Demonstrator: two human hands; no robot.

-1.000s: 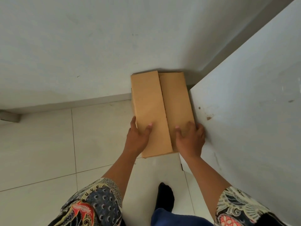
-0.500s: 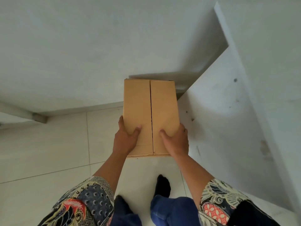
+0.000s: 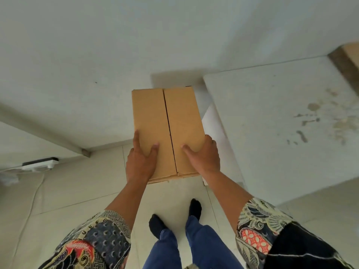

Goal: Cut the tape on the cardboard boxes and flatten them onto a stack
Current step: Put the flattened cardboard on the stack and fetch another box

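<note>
Left hand [image 3: 140, 162] grips the near left corner of a plain brown cardboard box [image 3: 167, 131], thumb laid on the top face and fingers curled down over the left side; further right, the right hand [image 3: 204, 158] holds the near right corner the same way, thumb on top and fingers wrapped round the right edge. Between them the box is carried in the air above the pale tiled floor [image 3: 77, 185], in front of the white wall [image 3: 97, 55] and just left of a grey, stained slab [image 3: 281, 123]. By my reading the task is at an early point for this box: it holds its full shape, not yet flattened, and no stack shows here. Its two top flaps meet along a dark seam running away from the person; I cannot tell whether tape covers it. The cardboard looks clean and unprinted, with slight fraying along the near bottom edge.
</note>
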